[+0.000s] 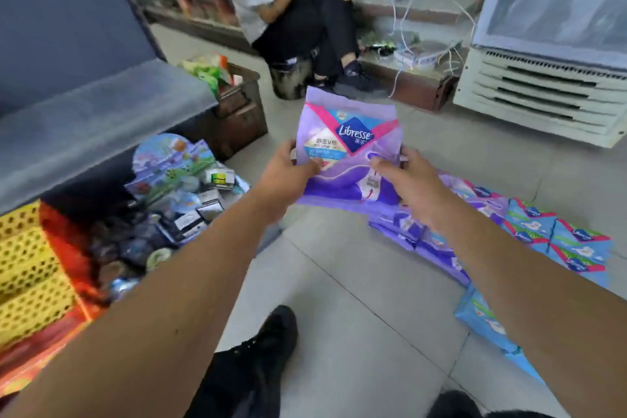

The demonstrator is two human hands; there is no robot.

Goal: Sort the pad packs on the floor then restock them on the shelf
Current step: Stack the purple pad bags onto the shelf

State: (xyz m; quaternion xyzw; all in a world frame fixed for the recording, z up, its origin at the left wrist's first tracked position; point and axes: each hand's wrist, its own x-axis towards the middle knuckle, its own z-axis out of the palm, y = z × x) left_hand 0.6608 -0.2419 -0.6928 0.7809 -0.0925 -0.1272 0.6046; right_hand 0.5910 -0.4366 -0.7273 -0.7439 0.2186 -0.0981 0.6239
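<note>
Purple pad pack (pixel 346 159), held upright above the floor (pixel 339 282) with its long axis pointing away from the person, is pinched at its lower corners by the left hand (pixel 288 170) and right hand (pixel 403 173). Its label reads "Libresse" and "XL". Sorted purple packs (pixel 431 241) lie nearest the right hand, with blue packs (pixel 573 241) beyond them toward the floor's right edge.
</note>
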